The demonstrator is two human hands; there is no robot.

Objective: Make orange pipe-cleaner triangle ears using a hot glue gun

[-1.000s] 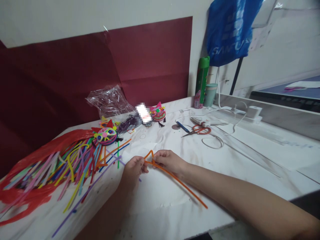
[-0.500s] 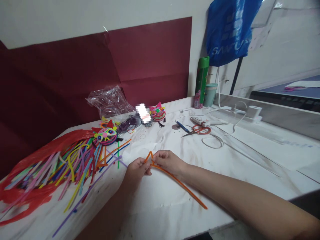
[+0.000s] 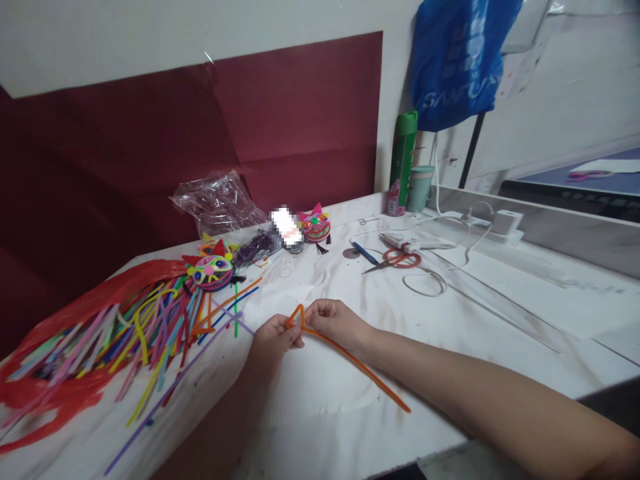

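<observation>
Since one second ago, the thumb of the left hand [image 3: 273, 340] has shifted across the base of the orange pipe cleaner's [image 3: 351, 359] small triangle. I observe a narrow left pinch holding it, above the white table [image 3: 360, 300]. Right hand [image 3: 340, 327]: fingertips at the triangle's three o'clock, grip uncertain. Scissors [image 3: 387, 264]: two o'clock.

A head-worn camera looks forward and obliquely down across the tabletop [image 3: 340, 273] from its near side. The left hand [image 3: 271, 336] and right hand [image 3: 340, 323] appear at moderate range, below centre; the wall [image 3: 125, 40] closes the background.
</observation>
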